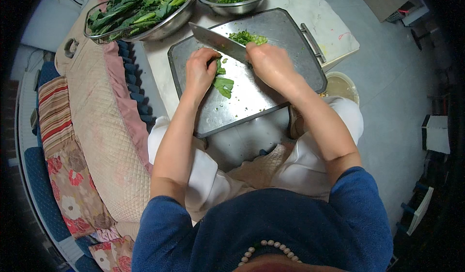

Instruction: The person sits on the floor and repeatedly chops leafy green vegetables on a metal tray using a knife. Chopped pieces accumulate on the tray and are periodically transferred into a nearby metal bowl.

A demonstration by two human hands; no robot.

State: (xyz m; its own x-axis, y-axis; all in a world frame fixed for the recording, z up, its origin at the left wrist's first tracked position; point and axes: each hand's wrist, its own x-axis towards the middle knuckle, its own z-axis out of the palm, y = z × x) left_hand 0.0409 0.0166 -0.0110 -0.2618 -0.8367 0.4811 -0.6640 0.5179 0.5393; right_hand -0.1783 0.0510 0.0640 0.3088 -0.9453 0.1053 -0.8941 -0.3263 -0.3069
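Note:
My right hand [270, 65] grips the handle of a broad kitchen cleaver [218, 41], its blade pointing up and left over a metal-faced cutting board [250, 87] with a dark rim. Left of the blade, the curled fingers of my left hand [201, 67] hold leafy greens [222, 85] against the board; part of the bunch is hidden under the fingers. Beyond the cleaver lies a small heap of chopped greens [247, 38]. Small green scraps dot the board's near half.
A wire basket [109, 36] of whole leafy greens [141, 12] rests on a large steel bowl [170, 23]. Beside it, a smaller steel bowl [236, 9] holds chopped greens. A pale bucket [343, 87] stands right of the white table [327, 18]; a quilt-covered sofa [98, 108] lines the left.

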